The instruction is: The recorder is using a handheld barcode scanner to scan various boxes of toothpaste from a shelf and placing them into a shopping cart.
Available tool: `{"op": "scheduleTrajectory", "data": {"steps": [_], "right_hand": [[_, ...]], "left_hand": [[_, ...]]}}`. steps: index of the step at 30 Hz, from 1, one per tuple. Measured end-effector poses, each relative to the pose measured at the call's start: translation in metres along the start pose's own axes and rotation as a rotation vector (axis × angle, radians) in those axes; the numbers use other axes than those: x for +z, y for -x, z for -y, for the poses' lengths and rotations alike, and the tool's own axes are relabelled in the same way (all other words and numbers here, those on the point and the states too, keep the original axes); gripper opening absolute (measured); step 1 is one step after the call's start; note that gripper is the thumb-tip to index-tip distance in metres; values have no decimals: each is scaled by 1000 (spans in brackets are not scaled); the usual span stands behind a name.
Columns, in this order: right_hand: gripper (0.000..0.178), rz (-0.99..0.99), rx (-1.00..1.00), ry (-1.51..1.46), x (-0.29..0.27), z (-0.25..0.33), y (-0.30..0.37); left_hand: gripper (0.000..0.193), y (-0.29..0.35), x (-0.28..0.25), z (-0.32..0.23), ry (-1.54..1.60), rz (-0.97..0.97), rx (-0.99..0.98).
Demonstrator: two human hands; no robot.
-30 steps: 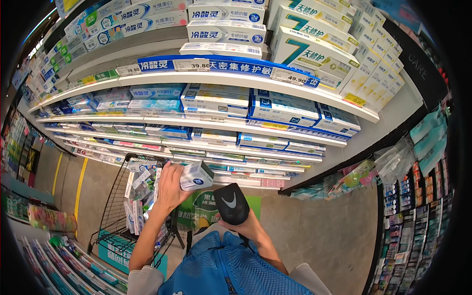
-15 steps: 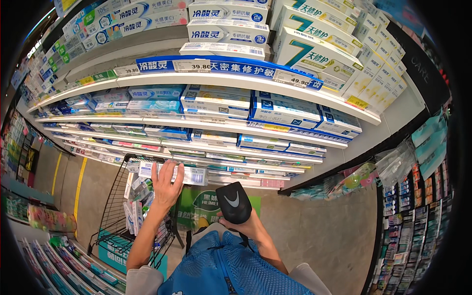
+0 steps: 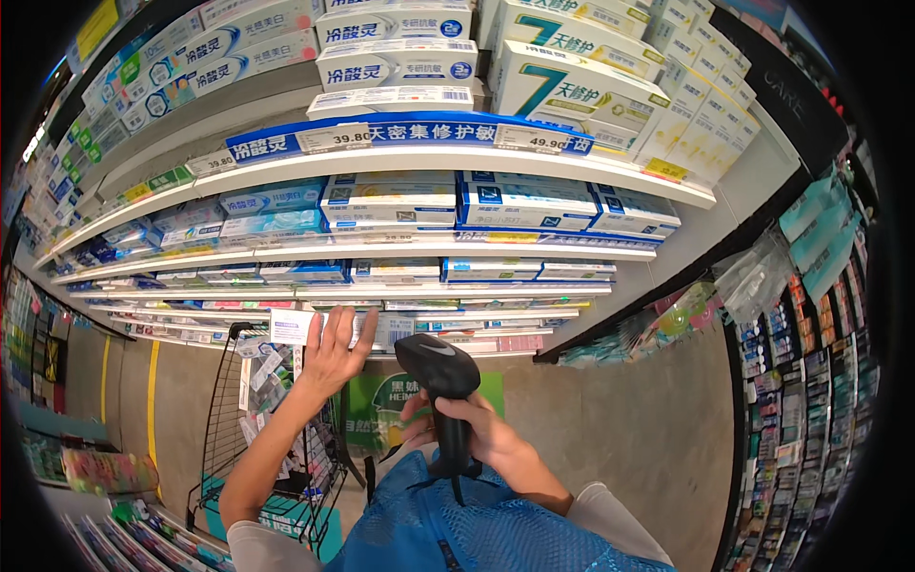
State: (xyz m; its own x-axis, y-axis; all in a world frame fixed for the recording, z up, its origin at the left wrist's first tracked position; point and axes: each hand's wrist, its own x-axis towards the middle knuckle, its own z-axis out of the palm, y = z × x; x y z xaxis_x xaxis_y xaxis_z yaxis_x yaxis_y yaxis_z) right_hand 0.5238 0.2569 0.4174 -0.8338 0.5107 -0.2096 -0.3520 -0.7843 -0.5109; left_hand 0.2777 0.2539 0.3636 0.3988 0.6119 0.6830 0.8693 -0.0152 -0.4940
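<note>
- Wire cart (image 3: 234, 331), toward eight o'clock of the view: its loose small packs (image 3: 262, 367) lie at uneven angles and could slide if something dropped on them.
- White box (image 3: 289, 327), between eight and nine o'clock, over the cart's far end: the left hand (image 3: 332, 362) has its fingers spread slightly apart across it, clamped on it. A weak hold could let it tip, and those fingers could cover the printed bars on its face.
- Black scanner (image 3: 438, 360), at six o'clock: the right hand's (image 3: 488, 431) fingers are closed around its handle. A loose wrist could turn its head off the box, and the cord-like strip below it might snag on the blue garment (image 3: 391, 520).
- Hidden, from eight o'clock rightward: the packs deep in the cart blur behind wire; the box's underside and middle are covered, so the left thumb's place cannot be told.
- The scanner's window and trigger cannot be made out; hanging packs (image 3: 791, 381) toward four o'clock smear at the dark rim.
</note>
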Motion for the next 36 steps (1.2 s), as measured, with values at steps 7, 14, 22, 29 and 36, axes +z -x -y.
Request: {"op": "scheduleTrajectory", "data": {"steps": [7,14,22,29,36], "right_hand": [[16,-268,-219,180,-24,-10,-9],[29,-394,-266,109,-30,-17,-36],[34,-407,-275,184,-24,-19,-44],[29,-382,-379,414,-35,-16,-48],[47,-38,-154,462,11,-9,-15]], "left_hand": [[45,-15,-16,13,38,0,74],[36,-19,-69,-12,78,107,142],[42,-24,-83,-4,180,292,180],[43,-29,-77,18,428,412,3],[26,-31,-36,59,78,250,-31]]}}
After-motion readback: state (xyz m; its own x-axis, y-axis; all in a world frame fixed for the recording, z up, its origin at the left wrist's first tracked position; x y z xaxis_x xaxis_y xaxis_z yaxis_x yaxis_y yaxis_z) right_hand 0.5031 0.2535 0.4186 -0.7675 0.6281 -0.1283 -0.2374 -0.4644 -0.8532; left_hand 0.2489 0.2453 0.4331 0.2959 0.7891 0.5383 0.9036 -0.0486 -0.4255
